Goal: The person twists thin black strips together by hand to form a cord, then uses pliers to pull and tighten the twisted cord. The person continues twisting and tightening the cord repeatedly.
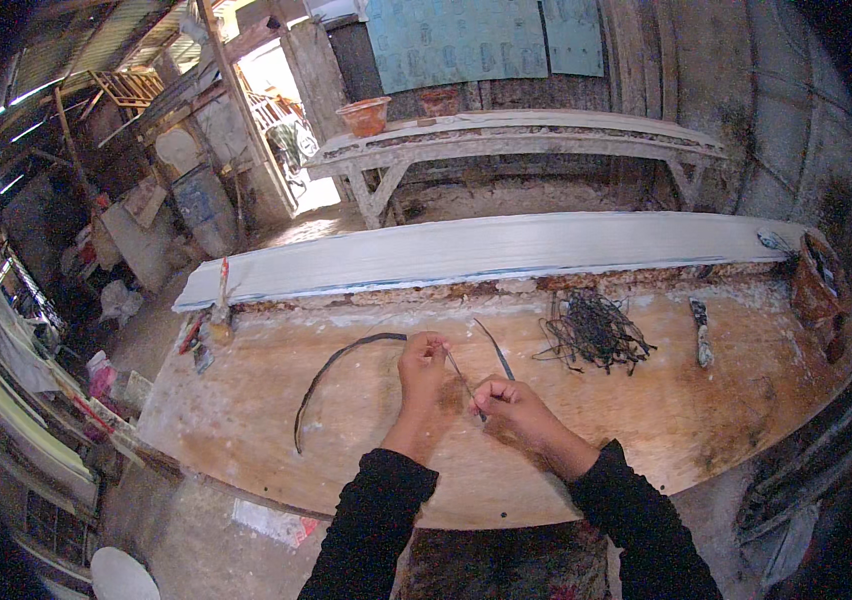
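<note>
A thin dark strand is stretched between my two hands over the wooden tabletop. My left hand pinches its upper end, thumb and fingers closed. Lower and to the right, my right hand pinches the other end. From beside my left hand a long black strip curves out to the left over the board; whether the hand also grips it is hidden. Beyond my right hand lies another thin dark strip, its near end close to the fingers. A tangled pile of black strips rests farther right.
A long white plank runs along the table's far side. On the right lie a small wrapped bundle and a brown container. Tools stand at the left corner. Behind is a bench with an orange bowl.
</note>
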Demonstrator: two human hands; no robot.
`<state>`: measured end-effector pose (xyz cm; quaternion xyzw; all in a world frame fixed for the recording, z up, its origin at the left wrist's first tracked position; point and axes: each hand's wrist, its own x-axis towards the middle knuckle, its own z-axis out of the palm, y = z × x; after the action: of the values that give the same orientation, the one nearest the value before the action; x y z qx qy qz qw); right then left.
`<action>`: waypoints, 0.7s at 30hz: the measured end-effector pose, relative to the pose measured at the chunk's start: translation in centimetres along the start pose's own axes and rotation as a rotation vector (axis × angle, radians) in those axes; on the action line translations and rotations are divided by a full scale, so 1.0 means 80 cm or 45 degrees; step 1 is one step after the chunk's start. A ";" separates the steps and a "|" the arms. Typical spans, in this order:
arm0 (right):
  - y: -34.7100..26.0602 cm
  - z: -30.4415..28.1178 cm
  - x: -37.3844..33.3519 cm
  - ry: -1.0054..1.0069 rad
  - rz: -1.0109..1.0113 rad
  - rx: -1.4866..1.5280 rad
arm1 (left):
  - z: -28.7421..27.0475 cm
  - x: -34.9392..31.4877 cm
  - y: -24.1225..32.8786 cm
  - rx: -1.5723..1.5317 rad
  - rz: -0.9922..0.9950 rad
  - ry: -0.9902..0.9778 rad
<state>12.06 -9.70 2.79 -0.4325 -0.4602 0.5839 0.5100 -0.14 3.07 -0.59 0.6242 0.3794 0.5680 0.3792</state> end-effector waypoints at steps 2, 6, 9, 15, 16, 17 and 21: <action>0.007 -0.004 0.004 -0.020 -0.163 -0.127 | 0.001 -0.001 0.007 0.191 0.139 -0.032; 0.002 -0.008 0.000 -0.054 0.013 0.059 | -0.003 0.001 -0.006 0.036 -0.026 0.065; 0.021 -0.025 0.014 0.065 -0.060 0.020 | -0.010 0.002 -0.020 -0.427 -0.407 -0.034; 0.016 -0.062 0.033 0.490 -0.343 0.038 | -0.018 0.004 0.015 -0.602 -0.564 -0.422; 0.016 -0.062 0.033 0.483 -0.334 0.037 | -0.020 0.003 0.016 -0.685 -0.601 -0.469; 0.016 -0.063 0.032 0.477 -0.326 0.037 | -0.021 0.003 0.018 -0.768 -0.639 -0.517; 0.012 -0.044 0.024 0.454 -0.191 -0.086 | -0.021 0.003 0.008 -0.982 -0.651 -0.315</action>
<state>15.13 -7.48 1.07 -0.5105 -0.4129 0.4426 0.6107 -1.75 3.06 0.22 0.3876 0.2344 0.4772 0.7530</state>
